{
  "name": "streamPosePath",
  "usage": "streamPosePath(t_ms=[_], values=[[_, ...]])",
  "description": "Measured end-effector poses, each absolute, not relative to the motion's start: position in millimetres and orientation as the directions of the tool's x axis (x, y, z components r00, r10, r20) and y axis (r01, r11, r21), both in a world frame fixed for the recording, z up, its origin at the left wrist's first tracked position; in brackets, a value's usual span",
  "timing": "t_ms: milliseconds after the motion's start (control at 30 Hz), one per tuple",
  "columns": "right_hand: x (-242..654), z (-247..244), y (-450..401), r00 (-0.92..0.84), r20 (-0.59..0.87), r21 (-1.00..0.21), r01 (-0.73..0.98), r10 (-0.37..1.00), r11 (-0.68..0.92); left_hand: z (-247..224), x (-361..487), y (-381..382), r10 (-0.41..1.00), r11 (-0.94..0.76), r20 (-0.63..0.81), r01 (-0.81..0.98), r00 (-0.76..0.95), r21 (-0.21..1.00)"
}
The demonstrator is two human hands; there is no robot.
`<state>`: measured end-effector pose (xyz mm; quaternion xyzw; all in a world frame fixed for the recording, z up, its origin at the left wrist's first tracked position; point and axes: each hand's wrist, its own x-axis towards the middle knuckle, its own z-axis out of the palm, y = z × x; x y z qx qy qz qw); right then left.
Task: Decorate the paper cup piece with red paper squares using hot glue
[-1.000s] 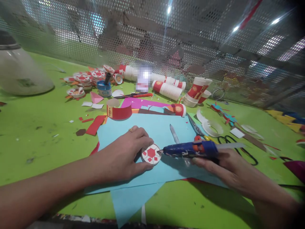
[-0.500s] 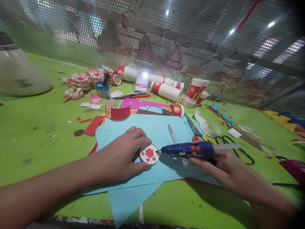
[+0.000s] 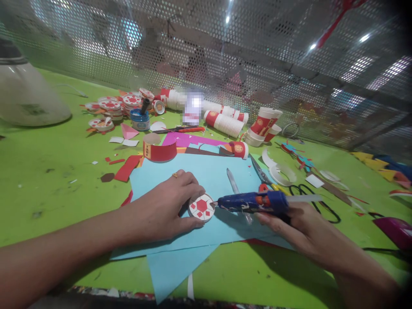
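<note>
Pinching one disc (image 3: 201, 207) between thumb and fingers, the left hand (image 3: 172, 201) is on blue paper (image 3: 189, 174); the right hand (image 3: 302, 223) is closed around one glue gun (image 3: 254, 201), which points to the disc.

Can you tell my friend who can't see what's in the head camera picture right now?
A left hand steadies a small round disc with red shapes on it, while a right hand holds a blue glue gun, its nozzle at the disc's edge. Light blue paper lies beneath, with paper cups behind.
</note>
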<state>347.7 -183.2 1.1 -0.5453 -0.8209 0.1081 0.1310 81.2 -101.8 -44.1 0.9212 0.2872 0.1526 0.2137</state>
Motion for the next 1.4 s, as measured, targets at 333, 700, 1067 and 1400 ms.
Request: streamPosePath(t_ms=[333, 700, 1067, 1400], values=[[347.0, 2.3, -184.8, -0.350, 0.074, -0.369, 0.861, 0.934, 0.351, -44.9, 79.7, -101.9, 0.587, -0.744, 0.147, 0.458, 0.796, 0.487], [345.6, 0.5, -185.6, -0.343, 0.071, -0.379, 0.859, 0.937, 0.343, -43.5, 80.5, -101.9, 0.580, -0.748, 0.160, 0.445, 0.798, 0.493], [343.1, 7.6, -189.7, -0.398, 0.112, -0.284, 0.866, 0.911, 0.413, -44.7, 80.6, -100.8, 0.572, -0.756, 0.161, 0.440, 0.804, 0.485], [371.6, 6.1, -196.4, -0.280, 0.211, -0.420, 0.839, 0.937, 0.345, -43.4, 80.8, -101.3, 0.579, -0.749, 0.154, 0.448, 0.801, 0.489]])
